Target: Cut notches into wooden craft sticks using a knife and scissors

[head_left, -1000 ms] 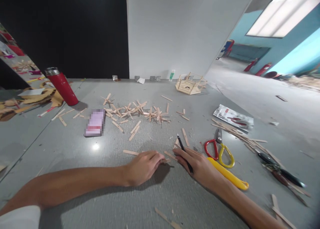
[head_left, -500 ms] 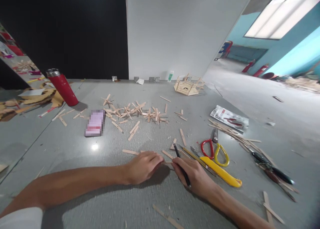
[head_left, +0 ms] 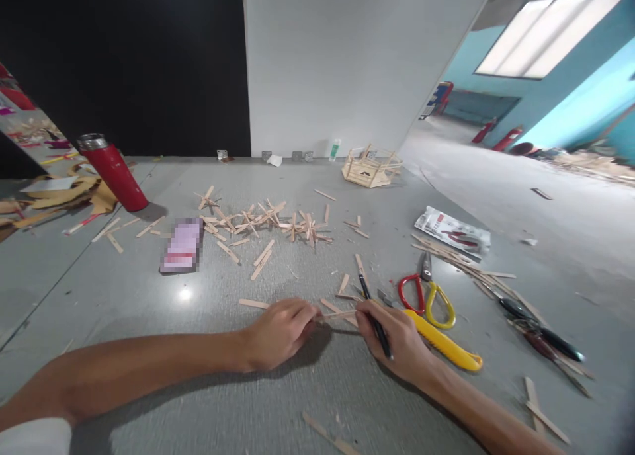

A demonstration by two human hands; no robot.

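Note:
Close to the table's near middle, my left hand (head_left: 282, 332) pinches one end of a thin wooden stick (head_left: 340, 315). The stick's other end meets the fingers of my right hand (head_left: 397, 336). That same right hand is closed around a black pen (head_left: 364, 285), whose tip slants up and away from me. Loose wooden sticks (head_left: 254, 303) lie just beyond both hands. Right of my right hand are a yellow-handled cutter (head_left: 449, 344) and scissors (head_left: 425, 295) with one red and one yellow handle loop.
Farther back lies a heap of wooden sticks (head_left: 268, 218). A pixelated phone (head_left: 182, 245) and a red flask (head_left: 115, 176) are on the left. A small wooden frame (head_left: 368, 170) stands by the panel. A packet (head_left: 452, 231) and dark-handled tools (head_left: 540, 332) lie right.
My right hand, with the pen, has shifted right, away from my left hand, and more of the stick shows between them. The whole view has shifted slightly.

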